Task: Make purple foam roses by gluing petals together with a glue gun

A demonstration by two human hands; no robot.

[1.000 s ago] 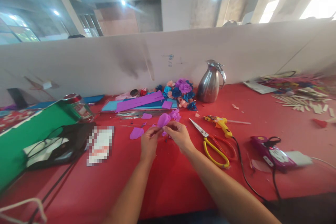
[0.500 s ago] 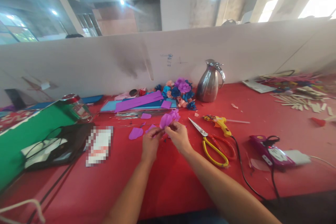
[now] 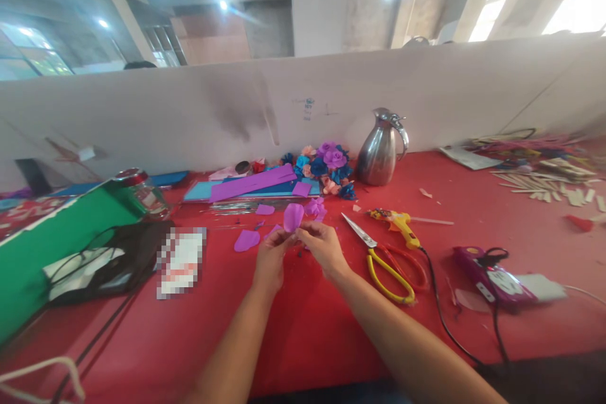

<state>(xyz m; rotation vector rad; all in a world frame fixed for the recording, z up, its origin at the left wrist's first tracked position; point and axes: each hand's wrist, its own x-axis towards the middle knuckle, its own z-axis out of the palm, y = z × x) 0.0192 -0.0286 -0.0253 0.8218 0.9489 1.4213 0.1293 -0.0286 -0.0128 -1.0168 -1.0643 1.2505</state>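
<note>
Between my two hands a purple paper petal stands upright, pinched at its lower end. The fingers of my left hand close on it from the left, and the thumb and fingers of my right hand from the right. My fingertips meet and hide the petal's base. Just behind lies a crumpled purple paper flower. Another loose purple petal rests on the red table to the left of my hands, with a smaller purple piece farther back.
Right of my hands lie scissors, a yellow glue gun with its cord, and a purple power strip. Behind stand a metal jug, finished paper flowers and purple paper strips. A green box and a jar stand left.
The petal in my fingers has shifted slightly left and turned more upright, showing its broad face. The crumpled flower behind it shows more. The whole view has shifted a little.
</note>
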